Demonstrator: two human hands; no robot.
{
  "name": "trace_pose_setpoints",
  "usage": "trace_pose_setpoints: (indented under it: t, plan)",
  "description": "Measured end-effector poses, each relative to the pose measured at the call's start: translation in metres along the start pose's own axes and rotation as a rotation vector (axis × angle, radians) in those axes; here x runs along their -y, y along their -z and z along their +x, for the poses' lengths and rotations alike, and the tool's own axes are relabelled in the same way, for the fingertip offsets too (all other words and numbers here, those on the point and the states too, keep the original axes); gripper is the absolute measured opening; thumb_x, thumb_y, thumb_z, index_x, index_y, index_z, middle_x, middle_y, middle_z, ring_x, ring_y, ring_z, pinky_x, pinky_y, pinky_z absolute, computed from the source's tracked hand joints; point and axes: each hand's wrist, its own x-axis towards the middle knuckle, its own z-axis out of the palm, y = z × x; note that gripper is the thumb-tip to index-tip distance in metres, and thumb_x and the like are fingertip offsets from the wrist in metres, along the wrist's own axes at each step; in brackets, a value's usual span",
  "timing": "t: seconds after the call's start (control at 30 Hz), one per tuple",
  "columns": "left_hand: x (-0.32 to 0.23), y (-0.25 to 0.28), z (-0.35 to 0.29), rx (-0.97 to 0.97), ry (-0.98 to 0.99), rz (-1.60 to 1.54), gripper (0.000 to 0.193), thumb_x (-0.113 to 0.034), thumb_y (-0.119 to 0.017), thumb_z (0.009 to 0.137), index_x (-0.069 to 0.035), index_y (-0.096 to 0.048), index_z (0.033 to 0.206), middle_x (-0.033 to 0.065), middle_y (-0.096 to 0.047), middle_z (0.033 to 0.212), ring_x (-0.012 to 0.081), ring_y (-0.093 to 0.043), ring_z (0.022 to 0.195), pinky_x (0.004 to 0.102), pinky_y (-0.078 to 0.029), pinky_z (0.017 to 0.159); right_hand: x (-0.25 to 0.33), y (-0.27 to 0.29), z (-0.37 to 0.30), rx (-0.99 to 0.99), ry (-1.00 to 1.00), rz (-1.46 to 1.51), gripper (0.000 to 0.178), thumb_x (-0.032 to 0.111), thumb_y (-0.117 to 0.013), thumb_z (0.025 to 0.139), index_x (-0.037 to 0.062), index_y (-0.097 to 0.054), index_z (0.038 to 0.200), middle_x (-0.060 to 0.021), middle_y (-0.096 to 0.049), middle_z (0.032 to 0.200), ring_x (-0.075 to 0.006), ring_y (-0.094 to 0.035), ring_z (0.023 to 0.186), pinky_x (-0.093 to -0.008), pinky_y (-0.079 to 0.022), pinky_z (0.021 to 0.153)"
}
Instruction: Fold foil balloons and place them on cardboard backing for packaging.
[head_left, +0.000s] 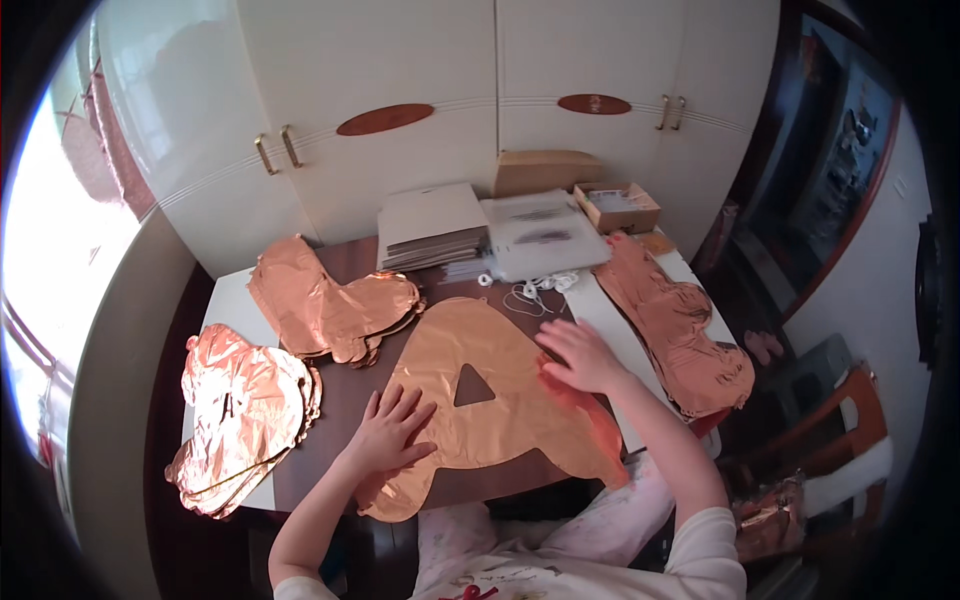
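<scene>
A flat, uninflated foil balloon (470, 350) shaped like a letter, copper-coloured with a triangular hole, lies in front of me on the dark table. Its two lower legs reach to the near edge, and the right one hangs slightly over it. My left hand (392, 432) rests palm down on the balloon's left leg, fingers spread. On the upper right side of the balloon, my right hand (580, 356) touches the foil with its fingers stretched out. Neither hand grips anything.
Stacks of copper foil balloons lie at the far left (320, 305), near left (250, 420) and right (680, 330). Behind are a cardboard stack (432, 228), clear plastic bags (545, 235), white string (540, 288) and a small box (618, 208). A wooden chair (850, 420) stands at right.
</scene>
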Motion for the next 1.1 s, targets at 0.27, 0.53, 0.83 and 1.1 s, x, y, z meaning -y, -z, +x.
trace_pose_setpoints:
  t: [0.27,0.53,0.83,1.1]
  plan:
    - [-0.01,-0.003,0.011,-0.017,0.064,-0.043,0.071,-0.058,-0.054,0.079,-0.016,-0.042,0.135,0.0157,-0.035,0.141,0.0404,-0.024,0.134,0.0609,-0.018,0.104,-0.103,0.055,-0.11,-0.026,-0.667,-0.174,0.065,0.039,-0.058,0.085,0.0058,-0.038,0.137,-0.0154,-0.035,0.144,-0.0298,-0.029,0.135,-0.0438,-0.022,0.11]
    - [-0.008,0.001,0.01,-0.004,0.123,-0.123,0.07,-0.053,-0.058,0.08,-0.015,-0.041,0.136,0.0178,-0.031,0.143,0.0401,-0.022,0.135,0.0597,-0.015,0.106,-0.127,0.029,-0.134,-0.205,-0.751,-0.085,0.047,0.038,-0.042,0.093,0.0029,-0.057,0.121,-0.0105,-0.051,0.133,-0.0271,-0.042,0.127,-0.0403,-0.029,0.106]
    - [-0.01,0.001,0.026,-0.072,0.036,-0.114,0.068,-0.048,-0.06,0.081,-0.012,-0.041,0.135,0.0199,-0.033,0.142,0.0403,-0.024,0.135,0.0579,-0.014,0.107,-0.157,0.051,-0.14,-0.738,-1.081,0.649,0.046,0.043,-0.045,0.094,0.0013,-0.066,0.094,-0.0054,-0.063,0.081,-0.015,-0.056,0.076,-0.0305,-0.043,0.074]
    - [-0.011,0.027,0.031,-0.159,0.042,-0.232,0.063,-0.039,-0.061,0.084,-0.006,-0.04,0.133,0.0212,-0.033,0.14,0.0395,-0.026,0.133,0.0513,-0.017,0.109,0.023,0.116,-0.06,-0.505,-0.768,0.523,0.03,0.026,-0.048,0.095,0.0007,-0.064,0.09,-0.01,-0.062,0.074,-0.0193,-0.061,0.067,-0.0329,-0.047,0.062]
